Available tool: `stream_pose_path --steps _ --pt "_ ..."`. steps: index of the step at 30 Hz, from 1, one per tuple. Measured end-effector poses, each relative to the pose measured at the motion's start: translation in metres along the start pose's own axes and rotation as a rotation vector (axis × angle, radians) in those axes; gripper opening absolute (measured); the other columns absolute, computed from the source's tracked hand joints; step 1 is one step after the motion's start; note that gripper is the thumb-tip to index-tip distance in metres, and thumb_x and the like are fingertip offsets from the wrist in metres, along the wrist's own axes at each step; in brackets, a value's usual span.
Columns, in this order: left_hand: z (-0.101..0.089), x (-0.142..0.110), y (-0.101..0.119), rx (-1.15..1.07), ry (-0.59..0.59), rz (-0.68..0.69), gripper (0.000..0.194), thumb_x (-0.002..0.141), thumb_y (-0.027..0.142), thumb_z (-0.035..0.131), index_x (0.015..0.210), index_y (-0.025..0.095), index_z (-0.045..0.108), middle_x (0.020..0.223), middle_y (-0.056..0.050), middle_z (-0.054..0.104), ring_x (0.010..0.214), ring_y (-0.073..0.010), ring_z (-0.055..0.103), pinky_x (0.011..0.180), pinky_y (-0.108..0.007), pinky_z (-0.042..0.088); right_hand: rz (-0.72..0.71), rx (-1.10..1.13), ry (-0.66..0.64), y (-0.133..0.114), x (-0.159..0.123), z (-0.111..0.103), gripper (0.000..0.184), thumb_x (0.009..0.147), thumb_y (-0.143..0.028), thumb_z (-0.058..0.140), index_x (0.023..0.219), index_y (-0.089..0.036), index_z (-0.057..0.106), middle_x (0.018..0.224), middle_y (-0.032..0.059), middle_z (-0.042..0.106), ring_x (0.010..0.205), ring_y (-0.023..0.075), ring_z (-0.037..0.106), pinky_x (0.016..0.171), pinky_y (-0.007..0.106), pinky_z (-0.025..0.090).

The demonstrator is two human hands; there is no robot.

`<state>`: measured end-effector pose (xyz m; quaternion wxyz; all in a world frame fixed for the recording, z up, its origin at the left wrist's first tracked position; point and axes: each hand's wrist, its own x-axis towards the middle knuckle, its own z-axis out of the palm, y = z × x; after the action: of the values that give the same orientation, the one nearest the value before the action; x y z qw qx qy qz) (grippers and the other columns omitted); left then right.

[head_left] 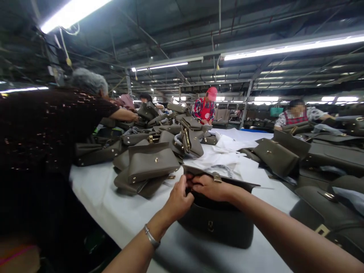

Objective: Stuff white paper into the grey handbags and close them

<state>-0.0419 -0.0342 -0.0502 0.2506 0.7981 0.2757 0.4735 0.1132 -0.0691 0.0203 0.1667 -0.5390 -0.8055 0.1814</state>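
Note:
A dark olive-brown handbag (216, 227) stands on the white-covered table in front of me, its flap (241, 184) raised and a small metal clasp on its front. My left hand (179, 197), with a silver bangle at the wrist, is closed on the left end of the bag's opening. From the right, my right hand (209, 186) reaches into the mouth of the bag under the flap's metal tab. Its fingers are bent and meet the left fingertips at the inner left corner. What they pinch there is hidden.
Similar handbags (153, 165) are heaped to the left and ahead, with more bags (277, 155) at the right. White sheeting (119, 210) covers the table. A person in dark sparkly clothing (42, 129) leans in close on the left. Other people work across the table.

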Motion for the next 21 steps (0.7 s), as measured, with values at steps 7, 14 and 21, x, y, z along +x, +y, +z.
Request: stream_pose_path --steps 7,14,21 --pt "0.006 0.0 0.012 0.034 0.02 -0.177 0.046 0.073 0.015 0.052 0.117 0.021 0.04 0.092 -0.002 0.064 0.09 -0.0192 0.058 0.084 -0.033 0.044 0.2 -0.053 0.017 0.002 0.009 -0.01 0.017 0.075 -0.028 0.058 0.068 -0.014 0.065 0.054 -0.0029 0.048 0.053 0.009 0.044 0.048 0.023 0.027" --pt "0.004 0.006 0.016 0.14 -0.01 -0.157 0.042 0.071 0.016 0.053 0.112 0.022 0.045 0.093 0.0 0.063 0.091 -0.0207 0.053 0.085 -0.035 0.038 0.409 -0.119 -0.056 -0.018 0.016 -0.027 0.017 0.07 -0.028 0.064 0.06 -0.016 0.057 0.05 -0.0021 0.046 0.051 0.0119 0.047 0.047 0.024 0.03" --pt "0.004 0.009 0.011 0.164 -0.033 -0.133 0.047 0.067 0.011 0.051 0.113 0.023 0.045 0.088 0.002 0.063 0.088 -0.0197 0.051 0.084 -0.034 0.036 0.472 0.063 -0.183 -0.01 0.0 -0.038 0.021 0.072 -0.021 0.057 0.054 -0.017 0.047 0.044 -0.0046 0.038 0.041 0.0087 0.035 0.041 0.023 0.025"
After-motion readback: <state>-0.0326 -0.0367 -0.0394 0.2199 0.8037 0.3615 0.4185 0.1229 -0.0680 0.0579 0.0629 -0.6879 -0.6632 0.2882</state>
